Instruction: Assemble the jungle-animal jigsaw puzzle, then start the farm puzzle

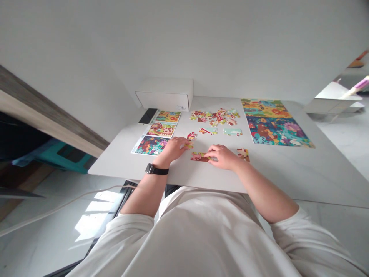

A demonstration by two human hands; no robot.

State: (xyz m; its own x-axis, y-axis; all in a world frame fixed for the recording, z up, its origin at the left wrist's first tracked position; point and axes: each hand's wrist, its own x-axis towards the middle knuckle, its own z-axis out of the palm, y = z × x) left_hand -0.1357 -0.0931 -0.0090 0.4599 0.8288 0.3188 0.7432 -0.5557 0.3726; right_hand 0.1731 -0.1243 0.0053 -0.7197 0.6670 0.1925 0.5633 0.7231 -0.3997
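My left hand (175, 148), with a black watch on the wrist, has its fingers closed at the edge of a yellow-green puzzle piece (189, 145). Just beyond that lies a red barn puzzle piece (191, 135). My right hand (223, 156) bends its thumb and fingers onto the right end of a pink and brown puzzle strip (197, 156) flat on the table; the fingers cover part of it. To the right of that hand, partly behind the forearm, is a brown and yellow puzzle piece (243, 154). Two pale blue-green pieces (208, 131) (233, 132) lie farther back.
A heap of loose puzzle pieces (219, 116) lies at the back of the white table (276, 165). On the left are a picture sheet (161, 130), a phone (148, 116) and a white box (164, 98). Two colourful picture puzzles (266, 109) (281, 132) are at right.
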